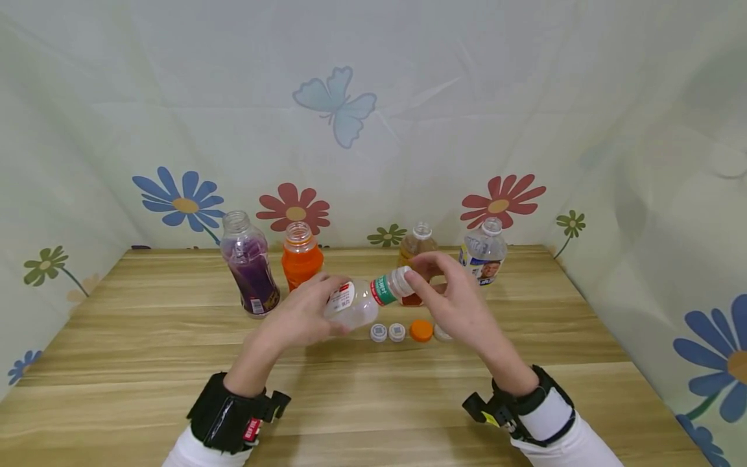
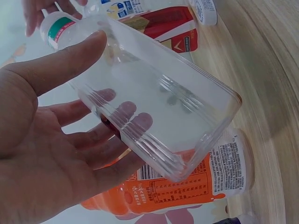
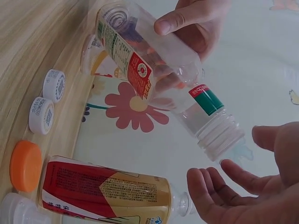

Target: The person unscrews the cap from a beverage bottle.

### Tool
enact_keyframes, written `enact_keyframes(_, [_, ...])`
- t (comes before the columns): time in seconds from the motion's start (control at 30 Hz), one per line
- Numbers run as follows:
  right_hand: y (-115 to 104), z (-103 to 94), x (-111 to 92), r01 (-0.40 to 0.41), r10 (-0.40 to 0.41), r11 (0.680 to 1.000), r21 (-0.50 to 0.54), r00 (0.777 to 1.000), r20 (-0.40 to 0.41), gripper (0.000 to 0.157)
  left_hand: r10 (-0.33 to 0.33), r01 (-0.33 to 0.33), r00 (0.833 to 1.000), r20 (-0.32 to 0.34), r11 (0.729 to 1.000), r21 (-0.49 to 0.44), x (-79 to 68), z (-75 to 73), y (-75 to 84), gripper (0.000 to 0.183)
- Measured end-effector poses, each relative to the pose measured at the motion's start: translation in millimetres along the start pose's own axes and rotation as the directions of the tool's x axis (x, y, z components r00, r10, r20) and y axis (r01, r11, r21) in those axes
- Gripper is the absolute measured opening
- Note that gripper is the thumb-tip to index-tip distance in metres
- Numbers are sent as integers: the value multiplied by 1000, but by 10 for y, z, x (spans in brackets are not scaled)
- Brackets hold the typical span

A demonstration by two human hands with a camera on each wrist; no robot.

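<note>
My left hand (image 1: 306,311) grips a clear plastic bottle (image 1: 358,314) by its body, thumb on one side and fingers on the other. Held above the table, the bottle tilts with its top towards the right. A green and red band (image 3: 209,99) circles its neck, and its end is clear and ribbed (image 3: 220,140); whether that end is a cap, I cannot tell. Around this end my right hand (image 1: 458,308) has its thumb and fingers loosely bent and spread, with a gap visible between them and the bottle in the right wrist view.
On the wooden table (image 1: 350,402) stand uncapped bottles: purple (image 1: 253,272), orange (image 1: 300,259), amber (image 1: 417,246) and a clear one (image 1: 487,250). In front lie two white caps (image 1: 379,333), an orange cap (image 1: 421,331) and a whitish cap (image 1: 441,334) partly behind my right hand. A flowered curtain (image 1: 408,143) hangs behind.
</note>
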State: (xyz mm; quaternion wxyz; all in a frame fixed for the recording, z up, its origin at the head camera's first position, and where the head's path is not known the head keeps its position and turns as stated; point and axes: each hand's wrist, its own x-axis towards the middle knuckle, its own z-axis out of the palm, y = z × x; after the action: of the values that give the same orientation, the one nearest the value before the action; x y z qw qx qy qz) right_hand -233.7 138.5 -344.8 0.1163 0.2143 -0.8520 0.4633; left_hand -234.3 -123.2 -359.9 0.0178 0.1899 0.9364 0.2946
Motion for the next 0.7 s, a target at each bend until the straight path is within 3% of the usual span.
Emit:
enact_keyframes(0.17, [-10, 5, -7, 14, -14, 1000, -25, 1000, -5, 24, -13, 13, 1000, 5, 1000, -1, -3, 8, 16, 75])
enact_keyframes(0.7, [-41, -27, -32, 174, -175, 985, 12, 983, 48, 30, -22, 23, 1000, 9, 1000, -10, -16, 3, 49, 79])
